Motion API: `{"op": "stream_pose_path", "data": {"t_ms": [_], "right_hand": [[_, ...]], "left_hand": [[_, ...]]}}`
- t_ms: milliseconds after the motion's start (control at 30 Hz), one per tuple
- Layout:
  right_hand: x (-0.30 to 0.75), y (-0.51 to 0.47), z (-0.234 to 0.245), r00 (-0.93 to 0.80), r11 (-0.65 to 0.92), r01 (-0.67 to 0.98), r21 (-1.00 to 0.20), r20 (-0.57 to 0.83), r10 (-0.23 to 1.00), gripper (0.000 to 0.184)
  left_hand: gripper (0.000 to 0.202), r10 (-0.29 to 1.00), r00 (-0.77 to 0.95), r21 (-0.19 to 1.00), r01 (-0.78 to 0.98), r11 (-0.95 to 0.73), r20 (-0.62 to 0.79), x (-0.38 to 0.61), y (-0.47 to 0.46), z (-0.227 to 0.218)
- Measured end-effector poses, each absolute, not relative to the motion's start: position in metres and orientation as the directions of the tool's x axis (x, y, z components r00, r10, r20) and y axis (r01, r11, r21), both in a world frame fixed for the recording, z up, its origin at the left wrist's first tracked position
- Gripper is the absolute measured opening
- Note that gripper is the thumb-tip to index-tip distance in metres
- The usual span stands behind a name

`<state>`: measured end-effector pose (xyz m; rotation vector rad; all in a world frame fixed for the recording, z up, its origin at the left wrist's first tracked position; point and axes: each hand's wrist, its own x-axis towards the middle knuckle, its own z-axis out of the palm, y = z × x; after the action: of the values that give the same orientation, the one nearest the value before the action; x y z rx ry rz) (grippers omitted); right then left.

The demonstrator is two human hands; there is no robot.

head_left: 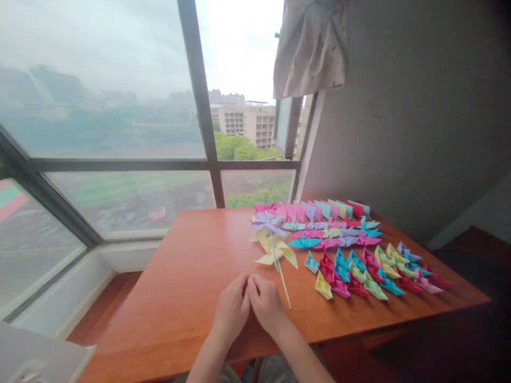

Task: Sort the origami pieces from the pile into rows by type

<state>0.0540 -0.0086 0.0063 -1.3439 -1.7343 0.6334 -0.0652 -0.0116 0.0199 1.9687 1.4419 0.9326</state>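
Note:
My left hand [232, 304] and my right hand [266, 301] rest together at the near part of the wooden table [191, 266]. Their thumbs and fingertips meet, with fingers curled inward; the undersides are hidden, and no object shows in either hand. Just beyond them lie a purple paper pinwheel [266, 222] and a pale yellow paper pinwheel [268, 249], partly overlapping. A thin stick [284, 284] runs from the pinwheels towards me, its end close to my right hand without touching it.
Several folded paper boats [342, 266] stand in rows on the right. Behind them are several paper cranes [305, 242], then a row of folded paper pieces [311, 210]. Windows border the far and left sides; a knotted curtain [311, 48] hangs near the grey wall [399, 106].

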Motion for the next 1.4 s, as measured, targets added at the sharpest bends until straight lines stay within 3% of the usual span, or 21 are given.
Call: {"op": "stream_pose_path", "data": {"t_ms": [1400], "right_hand": [[0.0576, -0.0075, 0.0053, -0.098, 0.329, 0.482, -0.812, 0.323, 0.941, 0.034]], "left_hand": [[0.02, 0.954, 0.207, 0.746, 0.595, -0.299, 0.217, -0.064, -0.0133, 0.0219]]}}
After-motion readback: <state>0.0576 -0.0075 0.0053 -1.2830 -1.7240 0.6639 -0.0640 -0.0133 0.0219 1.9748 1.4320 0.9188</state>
